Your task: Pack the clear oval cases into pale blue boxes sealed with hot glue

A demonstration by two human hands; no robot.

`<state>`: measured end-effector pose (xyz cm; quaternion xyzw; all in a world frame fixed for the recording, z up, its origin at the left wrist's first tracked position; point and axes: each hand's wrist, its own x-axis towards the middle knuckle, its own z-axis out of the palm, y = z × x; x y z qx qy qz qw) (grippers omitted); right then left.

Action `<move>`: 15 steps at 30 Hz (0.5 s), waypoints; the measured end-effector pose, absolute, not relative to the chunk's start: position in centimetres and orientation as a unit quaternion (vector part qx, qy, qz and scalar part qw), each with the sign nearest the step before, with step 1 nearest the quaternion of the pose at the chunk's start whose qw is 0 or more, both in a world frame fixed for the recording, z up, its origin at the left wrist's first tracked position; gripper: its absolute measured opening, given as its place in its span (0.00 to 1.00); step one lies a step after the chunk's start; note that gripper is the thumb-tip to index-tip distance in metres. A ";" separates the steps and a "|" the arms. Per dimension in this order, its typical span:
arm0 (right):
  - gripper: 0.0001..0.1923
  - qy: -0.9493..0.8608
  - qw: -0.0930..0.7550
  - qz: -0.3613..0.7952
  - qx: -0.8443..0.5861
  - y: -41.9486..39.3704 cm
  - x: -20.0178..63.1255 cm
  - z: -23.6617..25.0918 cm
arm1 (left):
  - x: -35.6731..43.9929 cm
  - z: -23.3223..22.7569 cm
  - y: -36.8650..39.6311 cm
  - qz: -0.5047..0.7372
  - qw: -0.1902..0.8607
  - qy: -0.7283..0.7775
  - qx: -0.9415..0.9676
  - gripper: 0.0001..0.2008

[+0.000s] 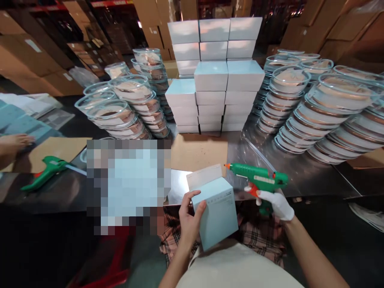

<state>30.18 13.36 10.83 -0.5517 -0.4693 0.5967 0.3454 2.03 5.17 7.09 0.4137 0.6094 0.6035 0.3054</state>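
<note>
A light-blue carton [219, 216] is tilted above my lap, its white end flap [205, 176] raised at the far side. My left hand [192, 214] grips the carton by its left edge, thumb on the near face and fingers behind. In a white glove, my right hand [274, 203] wraps round the handle of a green hot glue gun [261, 176], with the index finger by the orange trigger. The gun's orange nozzle points left, close to the open flap but apart from it. A brown cardboard sheet [199, 154] lies on the metal table [255, 154] beyond the carton.
Stacked pale cartons [211, 98] stand at the table's middle back. Stacks of clear round containers flank them at left [120, 108] and right [318, 108]. A second green glue gun [48, 172] lies at left, near another person's hand [15, 144]. A pixelated patch hides the left-centre area.
</note>
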 end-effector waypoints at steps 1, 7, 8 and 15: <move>0.22 -0.445 0.336 0.612 -0.560 14.8 29.4 10.9 | 1.9 7.0 5.2 0.606 0.303 0.613 0.406 0.18; 0.23 -0.449 0.289 0.612 -0.584 21.6 24.9 10.1 | 1.5 7.0 5.2 0.617 0.287 0.616 0.396 0.20; 0.23 -0.459 0.275 0.601 -0.594 21.9 25.0 10.1 | 1.4 7.0 5.2 0.620 0.280 0.614 0.400 0.20; 0.13 -0.568 0.300 0.485 -0.594 19.1 25.6 12.9 | 1.5 7.4 5.5 0.629 0.277 0.578 0.441 0.21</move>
